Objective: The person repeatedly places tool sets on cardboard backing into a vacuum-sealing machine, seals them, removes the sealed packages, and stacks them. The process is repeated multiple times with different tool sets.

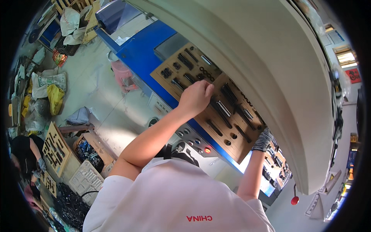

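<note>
Two brown boards (242,151) lie side by side on a blue machine bed (143,54), with black and silver tool-like parts (223,108) set out on them in rows. Over the middle of the boards is my bare left hand (196,98), its fingers curled in and closed; whatever may be between them is hidden. At the right edge of the nearer board is my right hand (263,140), in a grey striped glove. It touches or nearly touches that edge, and its fingertips are mostly out of sight.
A large cream machine housing (266,58) overhangs the boards. Buttons, one lit red (207,150), line the machine's front. More parts lie beyond my right hand. At left, another person (27,154) works beside an upright board of parts (56,149), near a cardboard box (101,149) and sacks (48,83).
</note>
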The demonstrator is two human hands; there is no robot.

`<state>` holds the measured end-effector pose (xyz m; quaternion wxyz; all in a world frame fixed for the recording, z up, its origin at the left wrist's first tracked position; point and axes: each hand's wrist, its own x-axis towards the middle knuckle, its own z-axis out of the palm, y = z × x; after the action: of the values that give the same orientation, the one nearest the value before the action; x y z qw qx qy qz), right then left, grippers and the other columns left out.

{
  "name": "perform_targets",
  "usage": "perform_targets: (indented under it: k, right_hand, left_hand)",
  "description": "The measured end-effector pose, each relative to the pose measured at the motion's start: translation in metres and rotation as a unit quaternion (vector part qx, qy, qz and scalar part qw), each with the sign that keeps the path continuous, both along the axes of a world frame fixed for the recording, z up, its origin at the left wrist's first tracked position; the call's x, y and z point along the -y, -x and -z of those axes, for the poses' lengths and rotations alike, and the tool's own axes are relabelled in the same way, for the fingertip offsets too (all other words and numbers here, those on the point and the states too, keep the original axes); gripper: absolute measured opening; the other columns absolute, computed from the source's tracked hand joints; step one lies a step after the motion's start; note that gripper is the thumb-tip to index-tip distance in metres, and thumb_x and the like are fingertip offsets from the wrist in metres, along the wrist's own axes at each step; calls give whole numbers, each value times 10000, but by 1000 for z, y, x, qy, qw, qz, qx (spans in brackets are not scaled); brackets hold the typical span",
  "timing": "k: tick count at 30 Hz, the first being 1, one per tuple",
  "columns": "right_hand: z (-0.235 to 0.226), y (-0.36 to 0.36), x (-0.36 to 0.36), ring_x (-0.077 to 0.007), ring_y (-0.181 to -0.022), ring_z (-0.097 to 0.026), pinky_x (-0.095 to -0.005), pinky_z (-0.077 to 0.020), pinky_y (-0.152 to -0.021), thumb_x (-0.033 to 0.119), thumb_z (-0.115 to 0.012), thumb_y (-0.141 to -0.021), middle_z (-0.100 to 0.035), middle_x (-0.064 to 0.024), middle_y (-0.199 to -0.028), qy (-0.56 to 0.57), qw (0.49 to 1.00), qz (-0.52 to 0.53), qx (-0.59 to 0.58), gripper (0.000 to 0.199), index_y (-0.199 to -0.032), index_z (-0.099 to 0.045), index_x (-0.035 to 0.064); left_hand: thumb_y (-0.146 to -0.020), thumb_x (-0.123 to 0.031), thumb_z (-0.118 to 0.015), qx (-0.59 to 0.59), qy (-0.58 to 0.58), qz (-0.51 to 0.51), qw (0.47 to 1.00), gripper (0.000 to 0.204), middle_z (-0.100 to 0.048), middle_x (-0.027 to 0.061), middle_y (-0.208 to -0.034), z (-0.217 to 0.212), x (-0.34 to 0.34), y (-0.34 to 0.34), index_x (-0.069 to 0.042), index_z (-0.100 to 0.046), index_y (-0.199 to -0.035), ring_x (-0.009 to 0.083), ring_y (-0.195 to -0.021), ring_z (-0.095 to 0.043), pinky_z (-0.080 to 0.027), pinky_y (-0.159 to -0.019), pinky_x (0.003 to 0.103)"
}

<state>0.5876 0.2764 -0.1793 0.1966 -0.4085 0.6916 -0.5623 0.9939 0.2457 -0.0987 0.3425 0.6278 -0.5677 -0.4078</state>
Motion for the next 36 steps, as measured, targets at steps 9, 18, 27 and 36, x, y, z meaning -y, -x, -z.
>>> perform_targets:
  k: [9,18,27,36]
  right_hand:
    - [29,139,-58,-288,-984,-648,-400,-523,-874,327,-590,-1018,-714,-145,-1090,-23,998,22,-52,349,-1103,-708,9]
    - [84,154,-37,-316,-1001,-654,-418,-520,-886,341,-583,-1016,-716,-163,-1107,-44,986,10,-159,366,-1107,-708,8]
    - [110,158,-14,-344,-1018,-660,-435,-517,-898,355,-576,-1014,-718,-180,-1124,-73,959,2,-274,384,-1111,-707,8]
    - [53,145,-22,-372,-1034,-666,-453,-513,-909,369,-568,-1012,-721,-198,-1141,-108,889,-18,-444,401,-1115,-707,7]
  left_hand:
    - [-1022,-302,-512,59,-13,46,997,421,-711,228,-1069,31,-64,120,14,-630,-1275,367,-1005,-685,-529,-886,446]
    - [-989,-194,-588,-34,70,-91,993,268,-683,153,-1029,50,-101,128,-4,-583,-1178,287,-988,-703,-564,-853,379]
    - [-1020,-369,-620,-328,-143,-226,906,361,-641,40,-898,88,-148,98,-21,-587,-1110,83,-679,-588,-563,-611,262]
    - [-1079,-326,-498,-208,-137,-172,953,350,-572,24,-764,88,-131,111,-6,-584,-970,116,-648,-578,-560,-619,303]
